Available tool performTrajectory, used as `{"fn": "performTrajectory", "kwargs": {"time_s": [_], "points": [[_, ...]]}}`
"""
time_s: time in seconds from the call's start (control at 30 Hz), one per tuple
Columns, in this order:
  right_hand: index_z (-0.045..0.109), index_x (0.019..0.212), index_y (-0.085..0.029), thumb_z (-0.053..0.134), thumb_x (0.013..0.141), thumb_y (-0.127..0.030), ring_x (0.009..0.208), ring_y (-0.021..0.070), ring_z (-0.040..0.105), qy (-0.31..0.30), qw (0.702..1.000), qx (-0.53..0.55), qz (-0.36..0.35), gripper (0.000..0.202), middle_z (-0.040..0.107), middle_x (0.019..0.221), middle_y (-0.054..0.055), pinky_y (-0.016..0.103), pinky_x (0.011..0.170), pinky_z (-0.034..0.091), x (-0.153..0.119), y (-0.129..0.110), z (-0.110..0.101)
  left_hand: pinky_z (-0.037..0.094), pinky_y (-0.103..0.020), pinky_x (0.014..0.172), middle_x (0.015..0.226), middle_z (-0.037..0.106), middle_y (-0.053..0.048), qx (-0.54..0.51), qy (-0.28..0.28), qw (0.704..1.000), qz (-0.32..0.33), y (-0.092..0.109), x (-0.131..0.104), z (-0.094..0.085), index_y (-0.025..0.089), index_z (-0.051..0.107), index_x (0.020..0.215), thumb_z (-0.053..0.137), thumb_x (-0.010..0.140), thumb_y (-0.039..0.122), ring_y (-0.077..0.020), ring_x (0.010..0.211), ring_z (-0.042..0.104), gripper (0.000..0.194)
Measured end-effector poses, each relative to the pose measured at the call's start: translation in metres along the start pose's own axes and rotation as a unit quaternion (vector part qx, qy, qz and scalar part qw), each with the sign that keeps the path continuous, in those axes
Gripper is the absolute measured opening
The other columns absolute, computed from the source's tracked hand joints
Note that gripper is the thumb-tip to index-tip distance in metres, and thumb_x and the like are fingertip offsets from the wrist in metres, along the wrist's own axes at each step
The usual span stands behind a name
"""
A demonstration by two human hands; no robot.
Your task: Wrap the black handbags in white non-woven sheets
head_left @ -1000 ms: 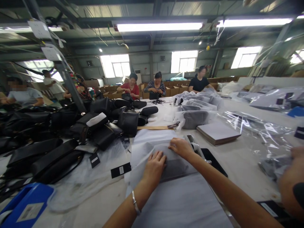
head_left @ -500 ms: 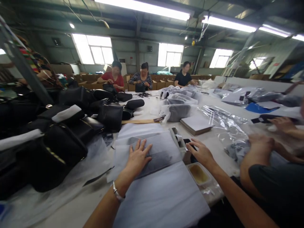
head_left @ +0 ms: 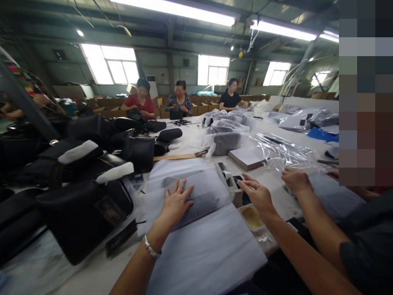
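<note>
My left hand (head_left: 178, 201) lies flat with spread fingers on white tissue paper (head_left: 211, 241). Under the folded sheet, a dark flat shape (head_left: 205, 200) shows through; its kind is hidden. My right hand (head_left: 257, 196) hovers just right of the paper, thumb and fingertips drawn together beside a pale tape dispenser (head_left: 221, 169). Whatever is in that pinch is too small to make out. Below the dispenser sits a shallow tub (head_left: 251, 217) with something yellowish inside.
Black bags (head_left: 82, 213) crowd the left side, one with a hang tag (head_left: 121, 238). Beyond the paper stand wrapped bags (head_left: 227, 143), stacked boards (head_left: 248, 157) and clear plastic sleeves (head_left: 279, 151). A co-worker's hand (head_left: 296, 180) works close on the right; several people sit across.
A black bag with a tag now stands at the near left, where another bag's zipped side showed. My right fingertips have drawn together. The co-worker's arm on the right has shifted.
</note>
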State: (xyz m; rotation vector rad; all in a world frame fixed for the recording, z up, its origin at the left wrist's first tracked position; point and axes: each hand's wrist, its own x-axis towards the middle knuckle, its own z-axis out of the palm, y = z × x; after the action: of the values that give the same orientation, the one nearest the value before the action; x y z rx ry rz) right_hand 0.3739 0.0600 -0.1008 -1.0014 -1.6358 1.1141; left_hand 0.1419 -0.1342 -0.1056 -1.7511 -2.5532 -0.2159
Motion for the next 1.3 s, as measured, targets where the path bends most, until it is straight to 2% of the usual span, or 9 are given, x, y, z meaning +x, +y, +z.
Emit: {"fn": "performTrajectory", "kwargs": {"time_s": [0.13,0.33,0.43,0.63,0.8,0.97,1.1,1.2,1.3], "points": [[0.078,0.09,-0.021,0.074,0.074,-0.051,0.119,0.0275,0.06,-0.014,1.0,-0.008,0.021,0.034,0.066,0.128,0.008,0.037,0.102,0.049,-0.022,-0.003,-0.013,0.03,-0.067,0.109,0.162,0.024,-0.005,0.0,0.004,1.0,0.0,0.0,0.0,0.002,0.035,0.038,0.147,0.056,0.093,0.038,-0.0338,0.149,0.017,0.057],[0.077,0.088,-0.017,0.08,0.067,-0.053,0.078,0.0219,0.072,-0.084,0.976,0.077,0.188,0.041,0.076,0.091,0.01,0.03,0.066,0.06,-0.037,0.019,-0.031,0.03,-0.064,0.11,0.162,0.026,-0.005,0.001,0.016,1.0,0.003,0.001,-0.003,0.001,0.035,0.039,0.147,0.056,0.093,0.037,-0.0335,0.149,0.018,0.057],[0.077,0.083,-0.017,0.082,0.064,-0.051,0.057,0.0146,0.063,-0.111,0.973,0.054,0.193,0.04,0.074,0.078,0.007,0.026,0.054,0.054,-0.029,0.027,-0.034,0.03,-0.064,0.111,0.161,0.026,-0.005,-0.003,0.016,1.0,0.002,0.001,-0.003,0.0,0.034,0.04,0.147,0.057,0.093,0.036,-0.0335,0.149,0.018,0.057],[0.077,0.081,-0.02,0.063,0.077,-0.049,0.054,0.0165,0.061,-0.127,0.969,-0.206,0.043,0.032,0.074,0.071,0.003,0.029,0.054,0.048,-0.005,0.039,-0.042,0.03,-0.065,0.11,0.161,0.026,-0.004,-0.006,0.011,1.0,0.0,0.002,-0.002,-0.001,0.035,0.04,0.147,0.056,0.093,0.037,-0.0336,0.149,0.018,0.057],[0.077,0.091,-0.022,0.05,0.088,-0.038,0.08,0.0258,0.071,-0.101,0.912,-0.376,-0.131,0.032,0.077,0.088,0.007,0.037,0.074,0.053,-0.013,0.029,-0.061,0.03,-0.066,0.11,0.161,0.026,-0.005,-0.009,0.014,1.0,0.002,0.002,-0.002,0.0,0.034,0.04,0.147,0.057,0.092,0.037,-0.0338,0.149,0.019,0.057],[0.073,0.11,-0.022,0.042,0.091,-0.014,0.102,0.0248,0.067,-0.133,0.829,-0.453,-0.299,0.038,0.073,0.11,0.009,0.036,0.09,0.052,-0.013,-0.01,-0.069,0.03,-0.066,0.11,0.161,0.026,-0.005,-0.011,0.016,1.0,0.001,0.001,-0.002,0.0,0.034,0.04,0.147,0.057,0.093,0.037,-0.0341,0.149,0.019,0.057],[0.072,0.111,-0.025,0.046,0.093,-0.013,0.097,0.0214,0.068,-0.205,0.78,-0.433,-0.402,0.034,0.074,0.108,0.006,0.032,0.085,0.053,0.01,-0.036,-0.046,0.031,-0.066,0.109,0.161,0.027,-0.005,-0.011,0.023,1.0,0.004,0.0,-0.002,0.003,0.035,0.04,0.147,0.058,0.092,0.037,-0.0341,0.149,0.02,0.057],[0.072,0.108,-0.026,0.05,0.096,-0.018,0.089,0.0179,0.068,-0.266,0.758,-0.369,-0.468,0.026,0.075,0.101,0.004,0.027,0.079,0.052,0.028,-0.046,-0.009,0.031,-0.067,0.109,0.161,0.028,-0.004,-0.012,0.035,0.999,0.003,-0.002,-0.002,0.006,0.036,0.04,0.146,0.058,0.092,0.037,-0.0335,0.149,0.019,0.057],[0.072,0.105,-0.026,0.052,0.098,-0.027,0.085,0.0143,0.068,-0.352,0.756,-0.284,-0.473,0.021,0.074,0.097,0.002,0.022,0.075,0.05,0.036,-0.057,0.033,0.03,-0.068,0.109,0.16,0.027,-0.004,-0.021,0.037,0.999,-0.002,-0.002,-0.001,0.009,0.036,0.041,0.146,0.059,0.091,0.039,-0.0335,0.149,0.019,0.057]]}}
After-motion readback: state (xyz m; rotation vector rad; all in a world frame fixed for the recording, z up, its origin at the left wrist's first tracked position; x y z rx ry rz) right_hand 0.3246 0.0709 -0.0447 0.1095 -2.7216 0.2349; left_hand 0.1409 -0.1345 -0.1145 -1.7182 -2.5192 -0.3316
